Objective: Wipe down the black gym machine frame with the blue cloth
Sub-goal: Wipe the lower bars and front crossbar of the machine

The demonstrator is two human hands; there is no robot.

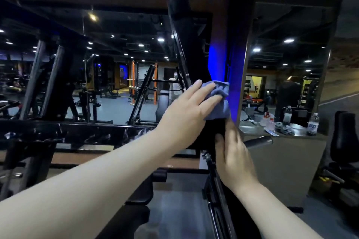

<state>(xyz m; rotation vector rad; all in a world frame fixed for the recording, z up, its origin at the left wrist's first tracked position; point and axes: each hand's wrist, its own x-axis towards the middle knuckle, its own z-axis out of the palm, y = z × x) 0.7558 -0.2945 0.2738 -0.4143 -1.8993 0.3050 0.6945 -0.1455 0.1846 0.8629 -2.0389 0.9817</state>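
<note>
The left hand presses the blue cloth against the black frame with straight fingers. Just below, the blurry right hand seems to lay straight fingers on the frame.

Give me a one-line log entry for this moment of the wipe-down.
phase: wiping | left hand: pressing blue cloth against black frame upright | right hand: flat on upright below cloth, blurred

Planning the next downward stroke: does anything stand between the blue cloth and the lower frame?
Yes. The right hand lies flat on the black frame just below the blue cloth, which the left hand presses against it. Moving that hand would clear the way down; nothing else visible blocks it.
</note>
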